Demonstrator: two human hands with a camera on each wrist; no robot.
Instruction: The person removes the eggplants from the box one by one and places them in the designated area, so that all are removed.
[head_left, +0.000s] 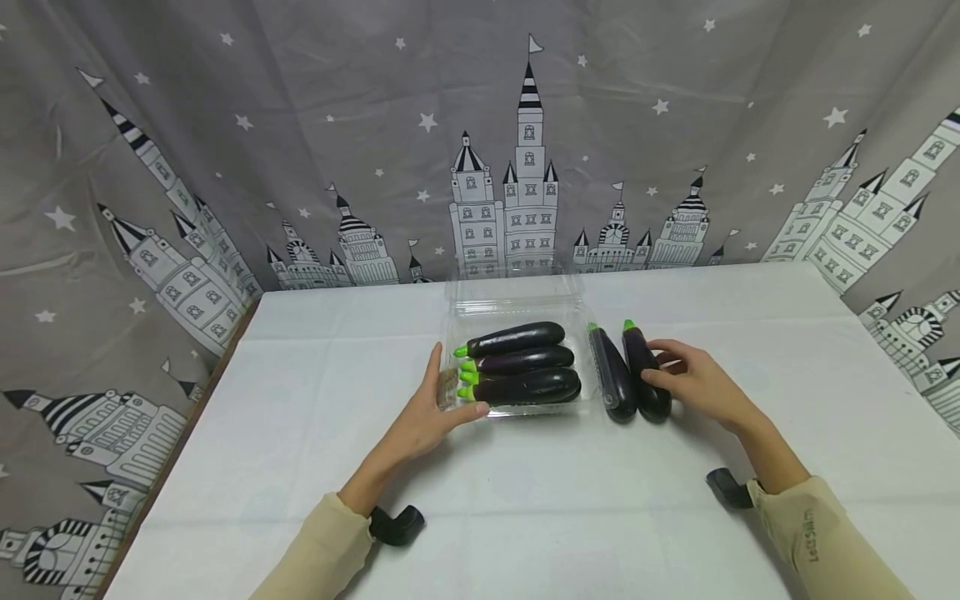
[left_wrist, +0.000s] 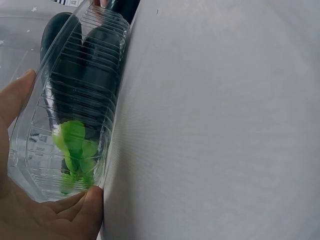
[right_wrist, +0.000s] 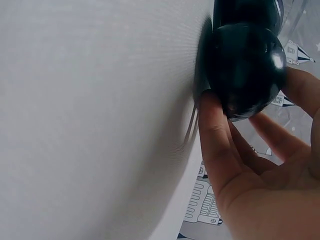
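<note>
White cloth point(head_left: 555, 517) is spread under everything, and the wrists are best carried low over it. By the left hand point(head_left: 420, 425), the near left corner of the clear plastic clamshell point(head_left: 536, 409) is held between thumb and spread fingers; only light pressure is advised, since thin walls may flex or slide. By the right hand point(head_left: 701, 383), the outer eggplant point(head_left: 637, 358) is pinched, thumb and fingers being set about its body; the middle should be favoured, as glossy skin may slip. How hard the fingertips are pressed cannot be told from the dim right wrist view.

Nearer than the thumb, the held eggplant's blunt end is exposed; its green stem is pointed away, beyond the fingertips. Close on its left, the inner loose eggplant point(head_left: 613, 375) is placed, between it and the clamshell. Inside the clamshell, packed eggplants point(head_left: 525, 361) are laid crosswise, stems leftward. Behind them the clear lid point(head_left: 517, 288) is folded back, before the castle-printed curtain point(head_left: 360, 92).
</note>
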